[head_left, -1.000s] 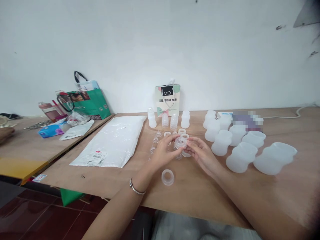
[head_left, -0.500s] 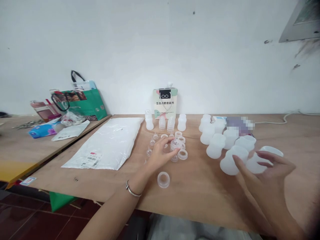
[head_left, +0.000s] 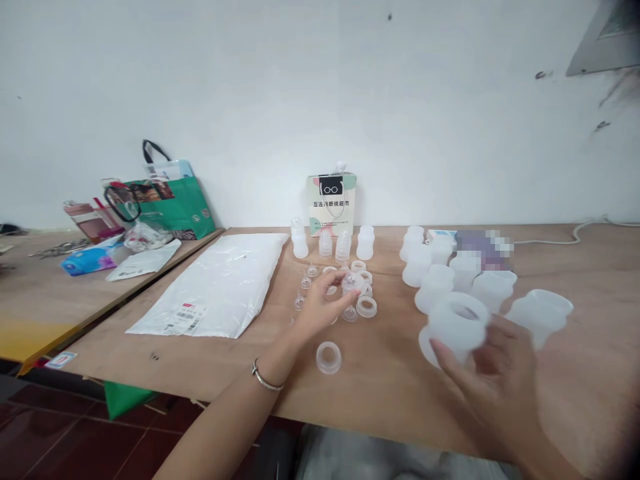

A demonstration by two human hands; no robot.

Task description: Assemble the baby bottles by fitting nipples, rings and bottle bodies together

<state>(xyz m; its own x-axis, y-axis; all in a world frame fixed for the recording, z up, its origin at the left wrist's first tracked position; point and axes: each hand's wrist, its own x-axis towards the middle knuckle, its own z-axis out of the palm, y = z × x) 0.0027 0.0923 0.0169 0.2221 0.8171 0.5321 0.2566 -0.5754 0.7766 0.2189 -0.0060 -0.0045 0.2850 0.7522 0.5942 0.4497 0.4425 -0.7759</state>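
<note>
A flat white plastic mailer bag [head_left: 217,285] is lying on the wooden table [head_left: 390,373], left of small translucent bottles [head_left: 332,243] standing before a paper bag [head_left: 332,201]; larger bottles [head_left: 440,270] are clustering right.

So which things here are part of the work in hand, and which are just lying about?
In hand:
left hand on nipple-and-ring piece
right hand gripping bottle body
loose rings

Lying about:
white plastic parcel
green bag
paper bag

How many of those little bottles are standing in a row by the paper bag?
4, side by side before the paper bag: small bottles at and. None looks hidden.
</note>
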